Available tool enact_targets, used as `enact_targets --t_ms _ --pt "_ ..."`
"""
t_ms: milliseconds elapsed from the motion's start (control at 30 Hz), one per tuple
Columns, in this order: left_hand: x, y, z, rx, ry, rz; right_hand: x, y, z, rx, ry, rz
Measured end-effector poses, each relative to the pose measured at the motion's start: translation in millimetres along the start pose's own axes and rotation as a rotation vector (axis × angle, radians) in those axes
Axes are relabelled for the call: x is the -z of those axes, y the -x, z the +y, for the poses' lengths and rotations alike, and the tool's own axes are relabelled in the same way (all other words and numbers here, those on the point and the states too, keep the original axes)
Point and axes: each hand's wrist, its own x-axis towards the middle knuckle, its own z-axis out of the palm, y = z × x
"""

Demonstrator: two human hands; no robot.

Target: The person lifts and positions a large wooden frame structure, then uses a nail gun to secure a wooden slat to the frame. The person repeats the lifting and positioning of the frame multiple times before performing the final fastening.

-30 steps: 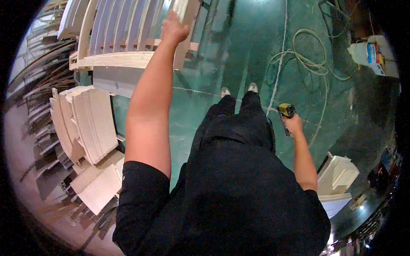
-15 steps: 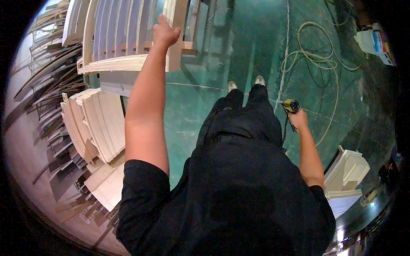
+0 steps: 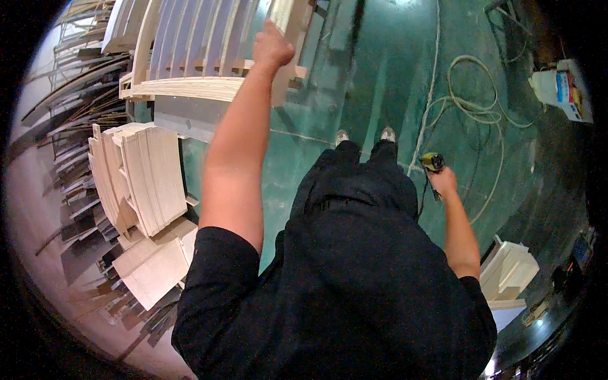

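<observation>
My left arm reaches forward to a pale wooden frame [image 3: 190, 88] with several parallel slats, at the upper left. My left hand [image 3: 273, 49] is at the frame's right-hand end board, thumb and forefinger apart. The other fingers are partly hidden, and I cannot tell how firmly it touches the wood. Low at my right side, my right hand [image 3: 445, 182] is closed around the handle of a yellow-green and black power tool [image 3: 433, 162]. A dark cord or strap hangs beside the tool. Its exact kind is too small to tell.
Pale hose [image 3: 472, 104] lies coiled on the green floor [image 3: 373, 76] ahead to the right. Stacked wooden panels [image 3: 152, 177] stand at left, beside piled strips [image 3: 69, 152]. More pale wooden pieces [image 3: 510, 269] stand at lower right, and a white container [image 3: 560, 92] at far right.
The wooden frame and my left hand appear farther right in the picture, as the view has shifted. My right hand keeps the power tool at nearly the same place.
</observation>
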Motion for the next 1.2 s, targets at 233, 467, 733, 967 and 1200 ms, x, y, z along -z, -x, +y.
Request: enact_targets --t_ms 233,467,733,967,1200 --pt "10 -7 -4 -0.083 0.072 -0.068 -27 6 -39 0.032 0.036 0.012" --pt "53 29 -144 -0.984 0.285 -0.181 -81 66 -126 -0.125 -0.002 0.017" --pt "21 35 -187 -1.155 0.169 -0.015 -180 148 -202 -0.162 -0.07 0.071" --pt "24 30 -184 -1.155 0.202 -0.037 -209 192 -232 -0.175 -0.053 0.091" --pt "20 44 -177 -1.105 0.145 0.021 -208 199 -229 -0.188 -0.224 0.044"
